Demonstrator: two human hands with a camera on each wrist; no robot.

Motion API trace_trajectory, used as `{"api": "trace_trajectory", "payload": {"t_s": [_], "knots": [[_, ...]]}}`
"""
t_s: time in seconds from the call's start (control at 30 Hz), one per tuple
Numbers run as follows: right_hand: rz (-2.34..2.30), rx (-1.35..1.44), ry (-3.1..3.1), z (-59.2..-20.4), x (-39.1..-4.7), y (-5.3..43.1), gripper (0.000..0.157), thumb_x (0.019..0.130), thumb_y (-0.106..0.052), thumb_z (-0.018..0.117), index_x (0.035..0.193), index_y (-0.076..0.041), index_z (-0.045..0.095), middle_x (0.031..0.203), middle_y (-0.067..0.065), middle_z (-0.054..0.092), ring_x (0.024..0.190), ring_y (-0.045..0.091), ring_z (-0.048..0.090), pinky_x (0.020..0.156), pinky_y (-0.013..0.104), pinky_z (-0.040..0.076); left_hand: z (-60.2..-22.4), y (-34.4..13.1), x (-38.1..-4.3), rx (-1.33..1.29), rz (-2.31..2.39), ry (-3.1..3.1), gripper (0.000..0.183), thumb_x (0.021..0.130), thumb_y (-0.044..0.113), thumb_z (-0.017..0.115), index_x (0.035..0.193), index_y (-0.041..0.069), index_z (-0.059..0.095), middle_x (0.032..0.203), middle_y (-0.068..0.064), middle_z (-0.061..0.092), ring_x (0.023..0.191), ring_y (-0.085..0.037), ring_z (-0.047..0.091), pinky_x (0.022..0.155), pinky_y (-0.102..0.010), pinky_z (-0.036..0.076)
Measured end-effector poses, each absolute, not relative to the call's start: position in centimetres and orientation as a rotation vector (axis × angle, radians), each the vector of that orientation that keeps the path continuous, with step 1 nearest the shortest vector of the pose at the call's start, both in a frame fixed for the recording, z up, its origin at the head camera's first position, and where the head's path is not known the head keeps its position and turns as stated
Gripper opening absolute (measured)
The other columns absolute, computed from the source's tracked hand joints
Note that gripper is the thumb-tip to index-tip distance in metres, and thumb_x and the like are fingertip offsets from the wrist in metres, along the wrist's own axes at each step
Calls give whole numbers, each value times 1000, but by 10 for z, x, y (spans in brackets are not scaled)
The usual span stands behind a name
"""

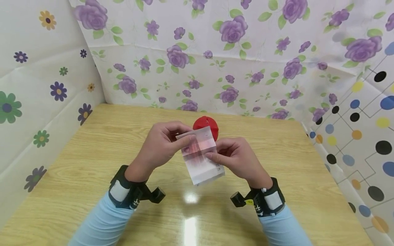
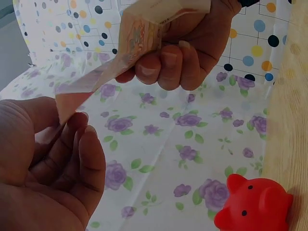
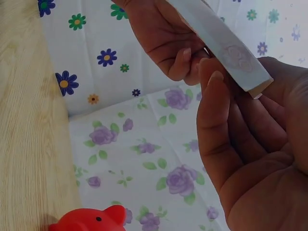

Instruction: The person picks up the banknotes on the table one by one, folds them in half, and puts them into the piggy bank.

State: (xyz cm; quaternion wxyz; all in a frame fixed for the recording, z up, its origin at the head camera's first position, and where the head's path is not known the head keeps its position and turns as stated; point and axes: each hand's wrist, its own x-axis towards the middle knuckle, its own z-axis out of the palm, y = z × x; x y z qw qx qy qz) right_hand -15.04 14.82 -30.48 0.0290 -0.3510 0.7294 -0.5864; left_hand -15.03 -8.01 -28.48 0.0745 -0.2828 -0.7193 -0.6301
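Observation:
A creased pinkish banknote (image 1: 200, 163) is held up over the table between both hands. My left hand (image 1: 163, 145) pinches its upper left edge between thumb and fingers; the left wrist view shows that corner of the note (image 2: 77, 96) folded over. On the other side, my right hand (image 1: 237, 157) pinches the right edge, thumb on top. The note bends along several folds, as the right wrist view shows on its pale part (image 3: 236, 57). Just behind the note sits a red piggy bank (image 1: 204, 122), partly hidden by it in the head view, with a slot on top.
The wooden table (image 1: 123, 136) spreads around the hands. Purple-flowered cloth (image 1: 184, 68) hangs behind it, a cloth with daisies (image 1: 46, 102) at the left and a dotted cloth (image 1: 363, 136) at the right. Both wrists wear black camera straps (image 1: 127, 188).

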Motion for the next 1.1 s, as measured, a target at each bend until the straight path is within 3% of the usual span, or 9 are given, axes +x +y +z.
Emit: {"api": "trace_trajectory", "payload": {"t_s": [0.13, 0.33, 0.57, 0.87, 1.1], "knots": [[-1875, -1063, 2301, -308, -152, 149, 13, 86, 6, 65, 94, -3, 69, 83, 9, 66, 65, 28, 63, 55, 38, 54, -285, -81, -151, -861, -1896, -2147, 13, 86, 0, 66, 100, -1, 65, 86, -8, 62, 67, -24, 55, 56, -26, 48], [-2102, -893, 2389, -324, -165, 155, 9, 88, -10, 68, 96, -11, 71, 86, 10, 66, 71, 30, 62, 61, 37, 54, -302, -81, -165, -909, -2015, -2020, 23, 87, -1, 65, 109, -2, 61, 92, -14, 60, 79, -30, 56, 62, -27, 50], [-2213, -848, 2399, -328, -166, 154, 13, 88, -10, 68, 100, -10, 71, 88, 13, 66, 72, 32, 62, 63, 36, 54, -320, -74, -174, -832, -2051, -2078, 9, 88, 9, 67, 98, 8, 66, 87, -9, 63, 67, -29, 58, 58, -38, 51], [-2188, -798, 2435, -323, -160, 149, 13, 87, -7, 68, 99, -10, 71, 88, 10, 67, 74, 29, 63, 64, 36, 54, -315, -68, -167, -825, -2032, -2039, 5, 87, -2, 64, 89, 1, 66, 73, -10, 60, 55, -28, 51, 49, -26, 45], [-2165, -812, 2438, -308, -150, 145, 12, 88, -1, 65, 99, 1, 69, 86, 12, 67, 73, 28, 63, 65, 34, 54, -305, -67, -159, -848, -2028, -2022, 5, 87, -7, 61, 90, -4, 65, 74, -15, 60, 55, -36, 50, 49, -26, 45]]}}
